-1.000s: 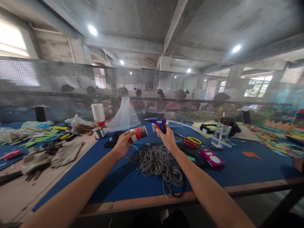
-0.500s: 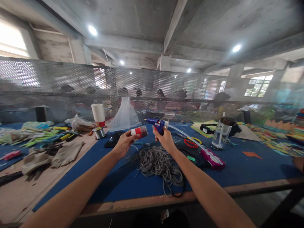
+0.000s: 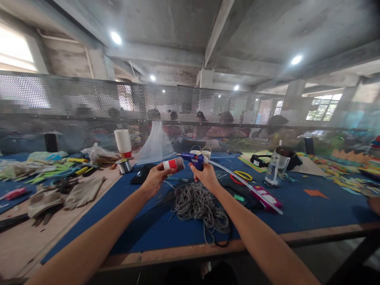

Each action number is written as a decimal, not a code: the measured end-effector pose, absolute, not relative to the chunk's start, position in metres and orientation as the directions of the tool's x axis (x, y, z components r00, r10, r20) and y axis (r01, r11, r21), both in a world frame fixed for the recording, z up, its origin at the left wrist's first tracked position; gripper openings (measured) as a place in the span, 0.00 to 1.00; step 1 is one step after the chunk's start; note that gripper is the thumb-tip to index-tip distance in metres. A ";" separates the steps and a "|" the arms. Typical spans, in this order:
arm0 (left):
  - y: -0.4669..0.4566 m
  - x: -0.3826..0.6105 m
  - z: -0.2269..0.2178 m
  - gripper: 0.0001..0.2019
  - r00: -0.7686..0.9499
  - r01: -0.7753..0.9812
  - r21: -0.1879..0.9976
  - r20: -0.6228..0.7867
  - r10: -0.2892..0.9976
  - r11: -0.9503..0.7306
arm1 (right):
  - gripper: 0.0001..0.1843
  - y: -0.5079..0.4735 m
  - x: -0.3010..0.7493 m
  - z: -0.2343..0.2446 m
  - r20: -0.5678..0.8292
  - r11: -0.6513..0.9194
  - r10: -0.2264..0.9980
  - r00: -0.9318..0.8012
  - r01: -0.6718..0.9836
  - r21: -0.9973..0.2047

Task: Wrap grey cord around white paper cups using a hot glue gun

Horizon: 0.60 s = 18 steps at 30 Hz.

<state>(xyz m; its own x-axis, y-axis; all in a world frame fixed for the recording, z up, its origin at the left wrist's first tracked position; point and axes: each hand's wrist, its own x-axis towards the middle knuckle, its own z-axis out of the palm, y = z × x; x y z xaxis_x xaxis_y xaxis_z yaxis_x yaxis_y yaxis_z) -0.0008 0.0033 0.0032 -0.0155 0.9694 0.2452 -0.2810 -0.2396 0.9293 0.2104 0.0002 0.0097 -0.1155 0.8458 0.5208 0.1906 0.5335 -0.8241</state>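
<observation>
My left hand is closed around a small red and white paper cup, held on its side, its right end wrapped in grey cord. In my right hand is a blue glue gun pointing left, its nozzle just above the cup. Whether the nozzle touches the cup I cannot tell. A long clear glue stick sticks out of the gun's back, slanting down to the right. Below my hands lies a tangled heap of grey cord on the blue table top.
At the left are a stack of paper cups, a wire spool and work gloves. Right of the cord lie red-handled scissors, a magenta box and a clear bottle. A perforated metal screen stands behind.
My right hand has moved left and slightly down, bringing the glue gun's nozzle over the cup. The glue stick swung with it. My left hand and the cup are nearly still.
</observation>
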 end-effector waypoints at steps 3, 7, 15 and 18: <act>0.006 -0.002 0.001 0.23 -0.012 -0.286 0.927 0.250 0.968 -0.243 | 0.15 0.001 0.210 0.006 0.501 0.508 0.859 -0.102 0.283 -0.814; 0.008 -0.003 0.000 0.21 -0.028 -0.277 0.928 0.250 0.968 -0.248 | 0.16 0.005 0.211 0.001 0.601 0.581 0.793 -0.098 0.419 -0.698; 0.005 -0.003 0.004 0.19 -0.053 -0.253 0.930 0.261 0.964 -0.266 | 0.22 0.007 0.214 -0.003 0.700 0.606 0.687 -0.196 0.686 -0.403; 0.005 -0.003 0.004 0.20 -0.065 -0.242 0.930 0.269 0.961 -0.277 | 0.23 0.005 0.214 -0.003 0.694 0.577 0.692 -0.200 0.730 -0.366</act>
